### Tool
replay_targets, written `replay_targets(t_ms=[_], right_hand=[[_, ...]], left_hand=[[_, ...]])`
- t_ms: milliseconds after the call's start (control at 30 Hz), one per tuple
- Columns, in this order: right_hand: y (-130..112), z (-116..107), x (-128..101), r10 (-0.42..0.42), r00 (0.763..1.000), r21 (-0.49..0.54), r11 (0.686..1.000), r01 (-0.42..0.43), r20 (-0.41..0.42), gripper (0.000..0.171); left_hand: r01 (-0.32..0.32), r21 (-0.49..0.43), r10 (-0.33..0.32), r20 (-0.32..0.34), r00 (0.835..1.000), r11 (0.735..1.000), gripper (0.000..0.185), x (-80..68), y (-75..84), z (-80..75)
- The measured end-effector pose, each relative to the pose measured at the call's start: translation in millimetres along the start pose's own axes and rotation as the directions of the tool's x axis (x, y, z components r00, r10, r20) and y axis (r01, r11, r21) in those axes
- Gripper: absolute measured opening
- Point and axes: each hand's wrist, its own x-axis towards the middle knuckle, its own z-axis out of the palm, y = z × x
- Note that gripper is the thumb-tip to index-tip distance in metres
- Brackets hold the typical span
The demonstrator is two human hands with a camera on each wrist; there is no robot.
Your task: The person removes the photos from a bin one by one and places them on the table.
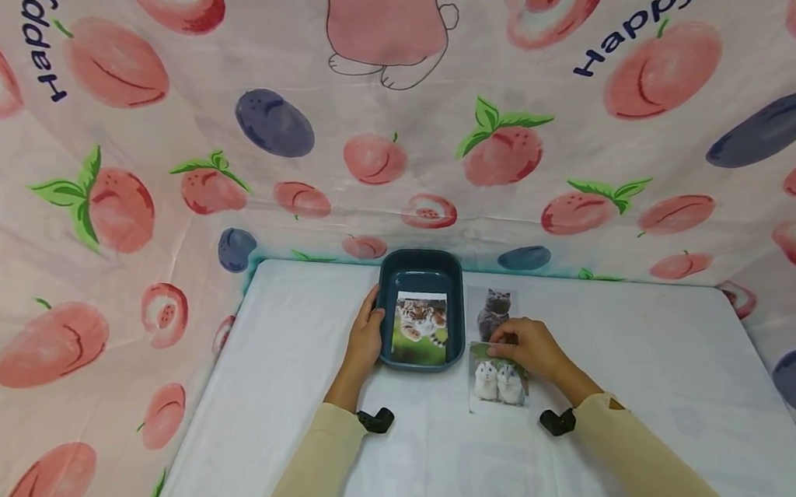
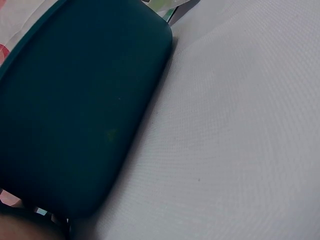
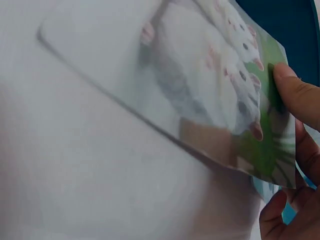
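A dark teal tray point(image 1: 425, 265) stands at the far middle of the white table, with a tiger photo point(image 1: 421, 327) lying inside it. My left hand point(image 1: 366, 332) rests against the tray's left wall point(image 2: 75, 115), fingers fairly straight. To the right of the tray lies a grey cat photo point(image 1: 494, 309). Just below it, my right hand point(image 1: 527, 347) pinches the top edge of a photo of two white hamsters point(image 1: 497, 381). In the right wrist view the hamster photo point(image 3: 200, 85) is tilted up off the cloth, with my thumb point(image 3: 295, 92) on its green edge.
The white tablecloth point(image 1: 640, 377) covers the table. A pink fruit-print curtain point(image 1: 167, 144) hangs behind and at both sides. Black wrist mounts point(image 1: 376, 419) sit on both sleeves.
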Motion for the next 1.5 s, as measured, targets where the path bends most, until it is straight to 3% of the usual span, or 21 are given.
replay_targets(t_ms=[133,500,800,1167,1500], right_hand=[[-3,3,1,-0.016,1.000,-0.016,1.000,0.016,-0.015,0.009],[-1,12,1,0.040,0.999,-0.064,0.997,-0.041,-0.015,0.011],[0,14,0,0.017,1.000,-0.109,0.994,-0.020,-0.025,0.011],[-2,14,-1,0.034,0.999,-0.110,0.993,-0.036,-0.017,0.011],[-9,1,10,0.020,0.997,-0.050,0.998,-0.024,-0.074,0.009]], left_hand=[[-0.008,-0.003,0.008,0.002,1.000,1.000,0.052,-0.6,0.7,-0.5],[0.010,-0.017,-0.010,-0.001,1.000,1.000,0.051,-0.4,0.4,0.0],[0.001,-0.006,-0.001,0.007,1.000,1.000,0.051,-0.7,0.8,-1.0],[0.028,-0.033,-0.028,0.003,1.000,0.999,0.050,-0.5,-0.1,0.4],[0.026,-0.009,-0.026,-0.001,1.000,1.000,0.050,-0.4,0.9,-0.2]])
